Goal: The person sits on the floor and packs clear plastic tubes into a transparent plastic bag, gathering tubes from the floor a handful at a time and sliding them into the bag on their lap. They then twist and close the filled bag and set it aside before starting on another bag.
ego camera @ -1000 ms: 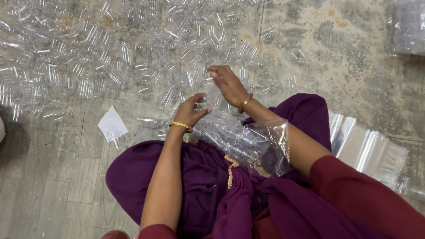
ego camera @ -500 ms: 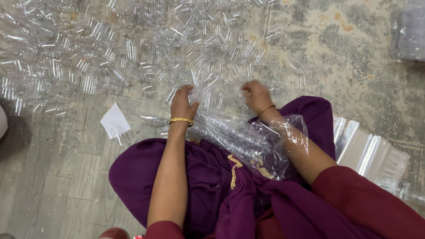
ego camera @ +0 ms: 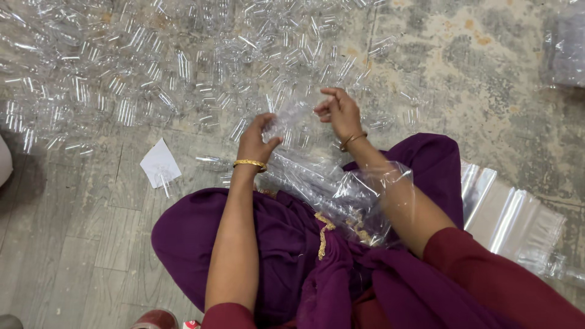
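My left hand [ego camera: 256,139] and my right hand [ego camera: 339,111] each pinch an edge of a clear plastic bag [ego camera: 294,114], holding it up between them above the floor. Both wrists wear gold bangles. In my purple-clothed lap lies a crumpled heap of clear plastic bags [ego camera: 337,189], and my right forearm rests across it. Beyond my hands, a wide spread of small clear plastic tubes [ego camera: 183,67] covers the floor.
A white scrap of paper [ego camera: 159,163] lies on the floor to the left of my lap. A flat stack of clear bags [ego camera: 515,216] sits at my right side. Another clear plastic bundle [ego camera: 567,42] is at the top right corner.
Both hands were down among the tubes half a second ago. Now they are lifted slightly and hold a clear bag stretched between them.
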The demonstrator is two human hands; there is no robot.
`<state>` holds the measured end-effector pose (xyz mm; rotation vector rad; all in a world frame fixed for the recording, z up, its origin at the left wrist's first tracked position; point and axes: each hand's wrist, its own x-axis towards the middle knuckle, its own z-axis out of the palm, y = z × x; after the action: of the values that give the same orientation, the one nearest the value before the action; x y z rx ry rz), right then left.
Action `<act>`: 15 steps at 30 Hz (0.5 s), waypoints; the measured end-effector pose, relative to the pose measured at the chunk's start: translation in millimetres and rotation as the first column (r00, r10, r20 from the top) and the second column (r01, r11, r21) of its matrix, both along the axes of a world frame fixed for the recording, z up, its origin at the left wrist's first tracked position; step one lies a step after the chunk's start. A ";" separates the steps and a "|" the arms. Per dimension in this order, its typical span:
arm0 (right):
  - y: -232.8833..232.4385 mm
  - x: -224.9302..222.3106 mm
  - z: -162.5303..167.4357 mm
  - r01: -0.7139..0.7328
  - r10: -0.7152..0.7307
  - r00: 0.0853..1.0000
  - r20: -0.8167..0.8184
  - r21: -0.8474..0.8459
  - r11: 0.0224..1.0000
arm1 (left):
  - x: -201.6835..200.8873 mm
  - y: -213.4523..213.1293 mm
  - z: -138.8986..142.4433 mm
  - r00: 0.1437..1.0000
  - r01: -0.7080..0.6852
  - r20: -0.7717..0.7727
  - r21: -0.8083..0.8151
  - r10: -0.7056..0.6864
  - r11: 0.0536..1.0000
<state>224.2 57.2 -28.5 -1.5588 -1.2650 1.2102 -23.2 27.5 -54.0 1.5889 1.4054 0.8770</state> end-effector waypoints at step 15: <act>-0.2 29.5 1.3 -0.016 0.033 0.955 -0.295 0.059 0.998 | -5.1 -2.7 2.8 0.960 -0.006 -0.278 0.081 0.029 0.997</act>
<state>253.7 57.1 -27.2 -1.2683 -1.1137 1.3553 -28.3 24.8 -51.2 1.8183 1.5981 0.7473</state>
